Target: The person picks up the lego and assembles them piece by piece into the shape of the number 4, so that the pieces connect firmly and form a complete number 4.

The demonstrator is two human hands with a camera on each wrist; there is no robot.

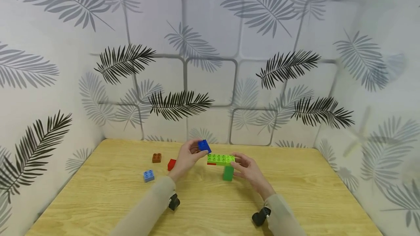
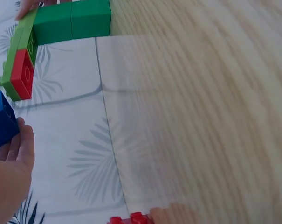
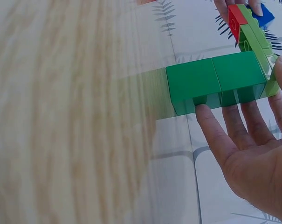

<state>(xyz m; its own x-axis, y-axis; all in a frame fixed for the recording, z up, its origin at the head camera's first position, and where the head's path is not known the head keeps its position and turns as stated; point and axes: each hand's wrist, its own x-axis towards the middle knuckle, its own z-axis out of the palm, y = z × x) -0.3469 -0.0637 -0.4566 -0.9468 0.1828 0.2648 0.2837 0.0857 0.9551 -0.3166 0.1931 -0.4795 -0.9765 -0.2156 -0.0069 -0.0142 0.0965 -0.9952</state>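
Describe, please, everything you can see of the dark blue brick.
The dark blue brick looks like plastic, with studs on one face. Tilted, it is held above the table between thumb and fingers of the left grip. It is near the end of the lime green bricks, apart from them.

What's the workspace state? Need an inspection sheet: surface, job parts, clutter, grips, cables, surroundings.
Surface: wood-grain table, no damage seen.
Job's things: green tower of two blocks, with a lime row across its top; red brick under the row's overhanging end; blue brick apart from the row.
Clutter: loose brown brick, light blue brick and second red brick, all left of the tower.
Grips: bare hands; left grip pinches the blue brick, right grip holds the row's tower end. Black device at each wrist.
Cables: nothing seen.
Surroundings: leaf-print walls behind and at both sides.
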